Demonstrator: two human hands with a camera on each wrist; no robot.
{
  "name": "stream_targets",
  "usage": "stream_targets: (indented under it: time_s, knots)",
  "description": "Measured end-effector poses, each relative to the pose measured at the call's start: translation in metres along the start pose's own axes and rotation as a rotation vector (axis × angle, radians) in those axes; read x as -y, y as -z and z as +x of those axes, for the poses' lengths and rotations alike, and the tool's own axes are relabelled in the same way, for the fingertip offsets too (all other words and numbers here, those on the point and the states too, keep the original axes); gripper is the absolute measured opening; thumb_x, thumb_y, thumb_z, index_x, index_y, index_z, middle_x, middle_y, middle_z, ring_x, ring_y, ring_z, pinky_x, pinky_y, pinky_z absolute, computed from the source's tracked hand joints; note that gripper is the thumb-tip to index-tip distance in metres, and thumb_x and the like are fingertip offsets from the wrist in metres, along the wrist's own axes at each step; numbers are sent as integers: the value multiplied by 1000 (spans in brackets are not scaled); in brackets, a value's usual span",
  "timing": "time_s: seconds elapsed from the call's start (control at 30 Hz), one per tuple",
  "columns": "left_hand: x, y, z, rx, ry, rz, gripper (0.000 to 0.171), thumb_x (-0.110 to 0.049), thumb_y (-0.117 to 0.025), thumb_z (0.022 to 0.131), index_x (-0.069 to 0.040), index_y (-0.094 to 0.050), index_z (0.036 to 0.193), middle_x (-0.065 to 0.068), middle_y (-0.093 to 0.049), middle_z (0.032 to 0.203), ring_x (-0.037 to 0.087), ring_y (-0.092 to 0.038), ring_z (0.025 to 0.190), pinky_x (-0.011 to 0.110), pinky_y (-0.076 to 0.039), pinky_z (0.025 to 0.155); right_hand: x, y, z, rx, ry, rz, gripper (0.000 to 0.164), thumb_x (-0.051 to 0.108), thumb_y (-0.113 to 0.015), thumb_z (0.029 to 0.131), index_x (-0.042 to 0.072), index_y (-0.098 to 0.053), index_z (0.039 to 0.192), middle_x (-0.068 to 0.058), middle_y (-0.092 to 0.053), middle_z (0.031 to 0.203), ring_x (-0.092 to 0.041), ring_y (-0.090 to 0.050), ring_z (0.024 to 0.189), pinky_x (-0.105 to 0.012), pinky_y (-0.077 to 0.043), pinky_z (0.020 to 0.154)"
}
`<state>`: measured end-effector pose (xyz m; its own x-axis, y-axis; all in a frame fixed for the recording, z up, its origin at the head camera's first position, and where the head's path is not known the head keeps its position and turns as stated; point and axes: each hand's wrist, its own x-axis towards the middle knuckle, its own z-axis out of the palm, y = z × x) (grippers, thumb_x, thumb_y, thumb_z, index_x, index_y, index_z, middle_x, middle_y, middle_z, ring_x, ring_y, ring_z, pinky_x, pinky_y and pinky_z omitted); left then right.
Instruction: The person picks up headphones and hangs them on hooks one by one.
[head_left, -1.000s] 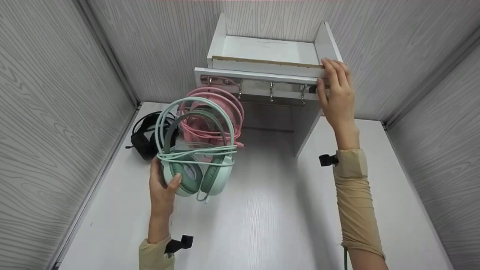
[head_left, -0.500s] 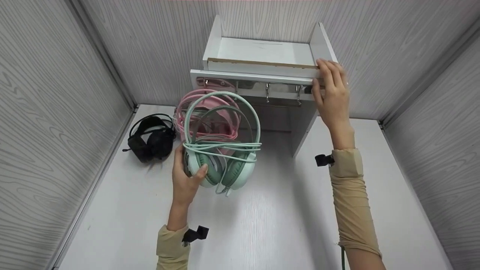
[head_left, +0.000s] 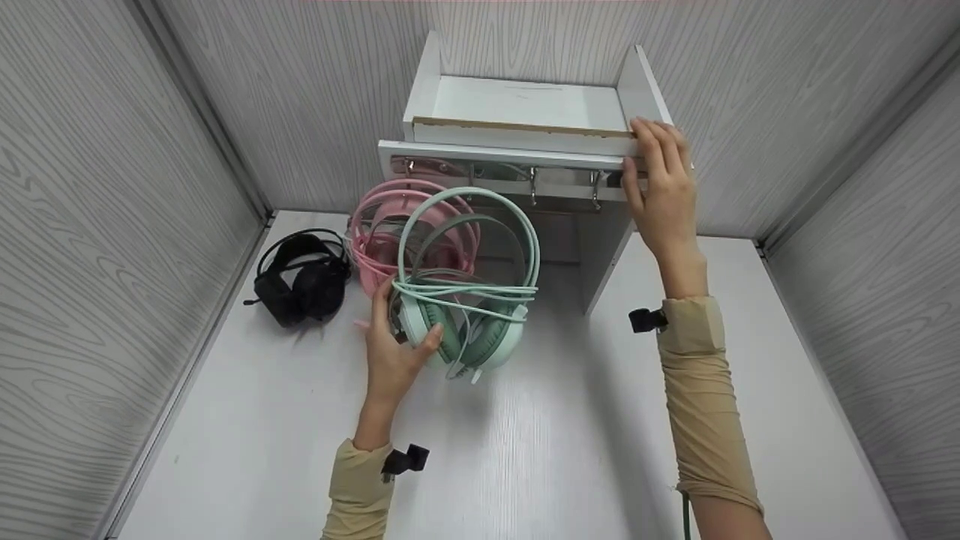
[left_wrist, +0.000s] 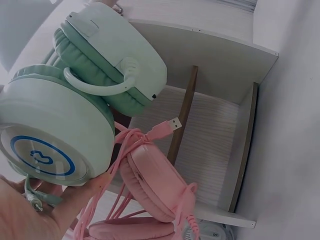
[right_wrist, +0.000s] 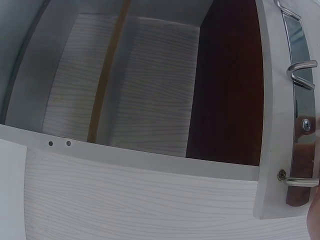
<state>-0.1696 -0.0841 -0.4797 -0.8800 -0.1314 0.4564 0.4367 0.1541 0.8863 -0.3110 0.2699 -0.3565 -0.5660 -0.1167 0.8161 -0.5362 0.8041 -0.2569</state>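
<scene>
Head view: pink headphones (head_left: pixel 397 208) below hook rail's (head_left: pixel 570 174) left end; left hand (head_left: pixel 391 366), below rail, thumb and fingers clamped on green headphones (head_left: pixel 487 335), which lie up-right of them, long axis railward, band uppermost; right hand (head_left: pixel 666 191) grips rail's right end, farther off.

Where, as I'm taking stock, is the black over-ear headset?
In the head view, the black headset lies on the white tabletop at left, beside the pink over-ear headphones.
</scene>
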Motion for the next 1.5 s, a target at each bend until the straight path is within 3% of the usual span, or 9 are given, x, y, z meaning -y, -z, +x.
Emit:
stream_targets:
  time_s: [0.37, 0.53, 0.57, 0.83, 1.03, 1.3, 1.5]
  knots:
    - [7, -9, 7, -34, -12, 38, 94, -29, -79, 75, 1, -36, 152, 18, -43, 153, 30, -41, 142, 58, -26, 117, 0, 0, 0, -6, 4, 0, 42, 23, -51, 106, 11, -53, 146, -8, -55, 144, -22, -41, 139, -36, -29, 119]
    - [11, -11, 12, -55, -70, 70, 100, -30, -79, 75, -8, -29, 158, 12, -37, 159, 28, -36, 145, 61, -24, 116, 0, -1, -1, -15, 5, 3, 42, 23, -52, 106, 11, -54, 146, -8, -55, 143, -22, -42, 139, -37, -30, 118]
    - [19, -11, 13, -57, -89, 83, 101, -33, -79, 75, -12, -28, 160, 9, -35, 161, 26, -35, 146, 60, -24, 117, 1, -2, -1, -15, 5, 3, 42, 23, -52, 106, 11, -54, 146, -8, -55, 143, -22, -42, 139, -36, -30, 118]
    - [32, -13, 15, -43, -133, 86, 101, -15, -85, 72, -7, -33, 157, 13, -38, 159, 28, -44, 136, 52, -38, 107, 3, -2, 0, -21, 13, 9, 41, 21, -52, 106, 11, -54, 146, -7, -56, 143, -22, -42, 138, -36, -30, 118]
    - [38, -18, 8, -48, -106, 151, 97, -19, -87, 72, -16, -38, 156, 8, -45, 152, 22, -52, 126, 46, -50, 95, 5, -2, -1, 1, 0, 17, 42, 22, -51, 107, 10, -53, 146, -8, -54, 144, -23, -41, 139, -36, -29, 119]
    - [49, -35, 1, -124, -137, 225, 93, -33, -86, 73, -16, -40, 152, 8, -47, 152, 27, -53, 130, 56, -48, 97, 1, -2, 0, -1, 2, 3, 42, 23, -50, 107, 10, -52, 147, -8, -54, 144, -21, -41, 139, -36, -30, 118]
    - [54, -47, -5, -141, -117, 167, 103, -27, -88, 75, -12, -29, 157, 6, -37, 160, 23, -38, 145, 50, -38, 111, -2, -2, -1, -12, -2, 3, 41, 21, -51, 106, 10, -53, 146, -8, -55, 143, -22, -41, 139, -37, -30, 118]
